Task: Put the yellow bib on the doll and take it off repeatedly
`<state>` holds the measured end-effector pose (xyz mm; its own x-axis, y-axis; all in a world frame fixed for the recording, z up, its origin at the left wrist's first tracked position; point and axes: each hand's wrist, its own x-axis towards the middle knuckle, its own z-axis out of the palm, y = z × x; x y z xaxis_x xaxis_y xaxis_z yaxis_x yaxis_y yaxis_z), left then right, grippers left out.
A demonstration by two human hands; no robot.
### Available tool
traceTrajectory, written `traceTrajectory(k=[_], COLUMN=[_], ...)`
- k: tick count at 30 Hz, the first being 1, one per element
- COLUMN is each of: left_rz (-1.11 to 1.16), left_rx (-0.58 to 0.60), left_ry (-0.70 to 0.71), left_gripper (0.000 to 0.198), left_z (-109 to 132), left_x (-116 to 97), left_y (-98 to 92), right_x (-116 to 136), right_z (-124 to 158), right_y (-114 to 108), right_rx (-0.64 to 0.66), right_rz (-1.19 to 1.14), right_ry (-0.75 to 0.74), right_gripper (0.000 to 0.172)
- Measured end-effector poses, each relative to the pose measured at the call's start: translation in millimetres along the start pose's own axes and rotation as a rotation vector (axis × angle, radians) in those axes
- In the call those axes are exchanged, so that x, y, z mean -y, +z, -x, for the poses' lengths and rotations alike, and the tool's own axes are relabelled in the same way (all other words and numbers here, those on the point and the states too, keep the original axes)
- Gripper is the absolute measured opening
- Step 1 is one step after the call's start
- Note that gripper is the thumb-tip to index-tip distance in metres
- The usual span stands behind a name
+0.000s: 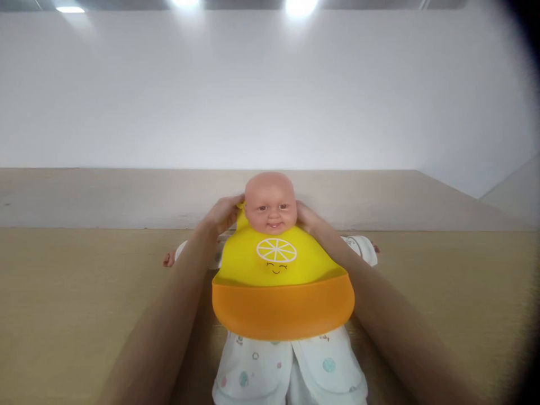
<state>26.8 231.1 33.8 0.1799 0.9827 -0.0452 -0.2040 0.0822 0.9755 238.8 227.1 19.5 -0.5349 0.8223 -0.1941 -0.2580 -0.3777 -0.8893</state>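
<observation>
A baby doll (pixel 270 191) in white printed clothes lies on its back, its bald head away from me and its arms spread. Over its chest is a yellow bib (pixel 240 259) with a lemon slice and a smiling face, and an orange catch pocket (pixel 282 309) along its lower edge. Beside the doll's neck, my left hand (pixel 228 212) is closed on the bib's yellow neck strap. My right hand (pixel 306 216) reaches to the other side of the neck. Its fingers are hidden behind the doll's head, so their grip does not show.
The doll lies on a wooden tabletop (pixel 84 304). Beyond it runs a paler board-like strip (pixel 105 197), with a white wall (pixel 253 90) behind. Ceiling lights shine at the top. The doll's sleeved arms stick out past my forearms on both sides.
</observation>
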Motion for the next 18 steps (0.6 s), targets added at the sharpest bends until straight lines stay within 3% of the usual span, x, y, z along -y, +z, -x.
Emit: traceTrajectory(k=[6,11,18], left_rz=[-0.066,-0.1,-0.155], left_rx=[0.137,0.125,0.05], left_ry=[-0.096,-0.126,-0.147], left_gripper=[0.025,0.024,0.022], left_z=[9.6,15.2,13.1], left_x=[-10.0,-11.6,-7.1], left_y=[1.1,8.6,5.4], right_x=[-3.7,-6.1,-7.5], right_z=[-3.1,-4.8,-6.1], right_y=[-6.8,-13.3,-12.6], right_rx=[0.02,-0.068,-0.048], right_rz=[-0.002,0.045,0.046], right_ry=[-0.057,-0.104,-0.038], right_gripper=[0.022,0.023,0.019])
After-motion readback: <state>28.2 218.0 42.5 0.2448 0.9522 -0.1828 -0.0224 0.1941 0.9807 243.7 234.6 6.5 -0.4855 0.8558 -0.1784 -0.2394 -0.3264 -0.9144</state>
